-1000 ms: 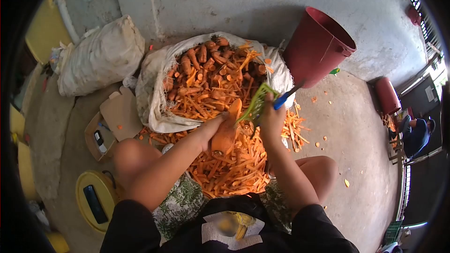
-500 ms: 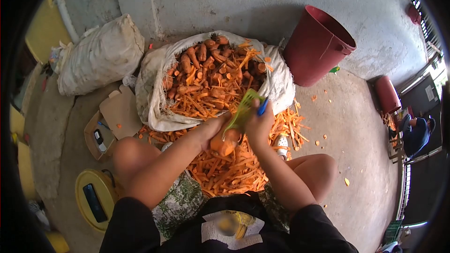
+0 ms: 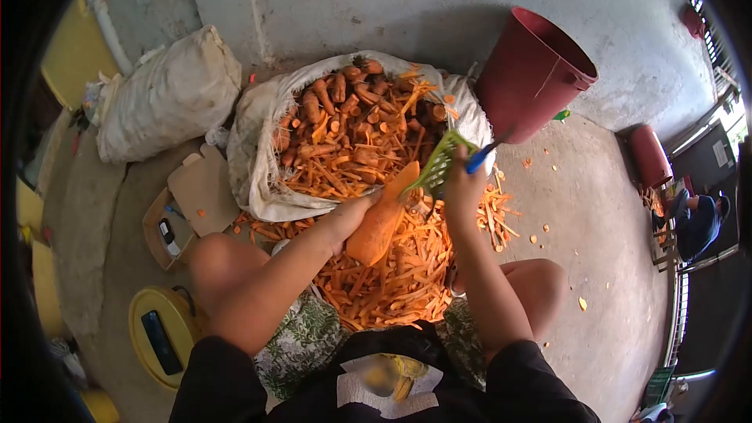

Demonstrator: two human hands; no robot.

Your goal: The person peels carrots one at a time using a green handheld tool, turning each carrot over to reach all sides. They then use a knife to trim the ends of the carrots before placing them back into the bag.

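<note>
My left hand [image 3: 350,221] is closed around a large, smooth orange carrot [image 3: 377,227], held at a slant over a pile of carrot strips [image 3: 384,290] between my legs. Gripped in my right hand [image 3: 464,188] is a green slotted plastic peeler [image 3: 440,163], its head close to the carrot's upper end. The same hand also holds a blue-handled knife [image 3: 477,160], its dark blade pointing up and right. Just beyond both hands, a white woven sack [image 3: 254,160] lies rolled open, full of whole carrots [image 3: 321,94] and cut strips.
A tall red bin [image 3: 529,82] stands by the wall, right of the sack. At left are a full white sack [image 3: 172,98], an open cardboard box [image 3: 207,196] and a yellow lid [image 3: 145,345] bearing a phone [image 3: 160,342]. Another person [image 3: 697,227] sits far right.
My right hand has moved up and right with the peeler and knife, away from the carrot. The carrot now shows at greater length, tilted up to the right in my left hand.
</note>
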